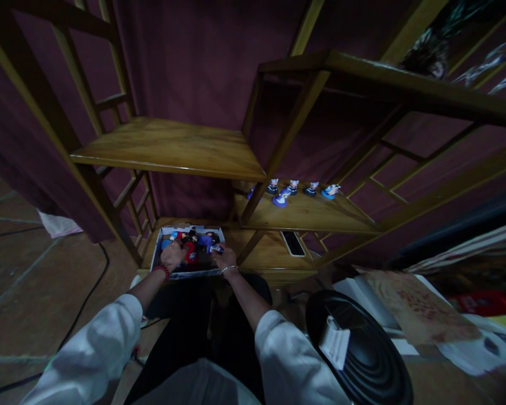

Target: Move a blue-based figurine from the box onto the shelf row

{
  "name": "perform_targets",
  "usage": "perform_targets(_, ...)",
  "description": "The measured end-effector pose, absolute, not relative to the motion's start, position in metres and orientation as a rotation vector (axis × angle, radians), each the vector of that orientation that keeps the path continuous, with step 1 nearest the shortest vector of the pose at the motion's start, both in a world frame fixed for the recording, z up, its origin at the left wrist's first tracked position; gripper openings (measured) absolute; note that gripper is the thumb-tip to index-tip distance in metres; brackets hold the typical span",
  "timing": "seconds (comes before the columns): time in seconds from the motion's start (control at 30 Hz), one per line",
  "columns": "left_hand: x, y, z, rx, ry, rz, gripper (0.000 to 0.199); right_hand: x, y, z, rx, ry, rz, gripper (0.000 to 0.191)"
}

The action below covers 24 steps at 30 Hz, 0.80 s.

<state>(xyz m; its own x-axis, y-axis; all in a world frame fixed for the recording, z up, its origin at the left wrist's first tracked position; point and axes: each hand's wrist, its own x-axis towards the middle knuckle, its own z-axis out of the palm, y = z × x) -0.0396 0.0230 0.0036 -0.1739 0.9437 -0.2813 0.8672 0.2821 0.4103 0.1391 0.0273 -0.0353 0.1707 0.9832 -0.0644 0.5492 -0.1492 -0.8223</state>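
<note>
A shallow white-edged box (199, 274) holds several small figurines in red, blue, purple and black. My left hand (172, 255), with a red bead bracelet, is over the box's left part, fingers curled down by a red-based figurine (190, 253); whether it grips anything is hard to make out. My right hand (224, 257), wearing a thin bracelet, is at the box's right side, its fingers closed on a small blue and white figurine (216, 249). A purple figurine (204, 242) lies just beyond it.
Several figurines stand on the middle shelf (316, 216), among them a purple-based one (280, 198). A phone (293, 243) lies on the lower shelf. The upper left shelf (172, 147) overhangs behind the box. A round black stool (358, 349) is at my right.
</note>
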Motion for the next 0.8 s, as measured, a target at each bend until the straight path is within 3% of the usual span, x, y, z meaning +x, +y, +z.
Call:
perform_targets(0.4, -0.037, 0.021, -0.008, 1.713, 2.169, 0.205, 0.034, 0.132, 0.034, -0.013, -2.101, -2.195, 0.592, 0.027)
perform_targets(0.8, -0.037, 0.023, -0.014, 1.707, 2.146, 0.188, 0.032, 0.121, 0.043, -0.019, -2.030, -2.488, 0.463, 0.028)
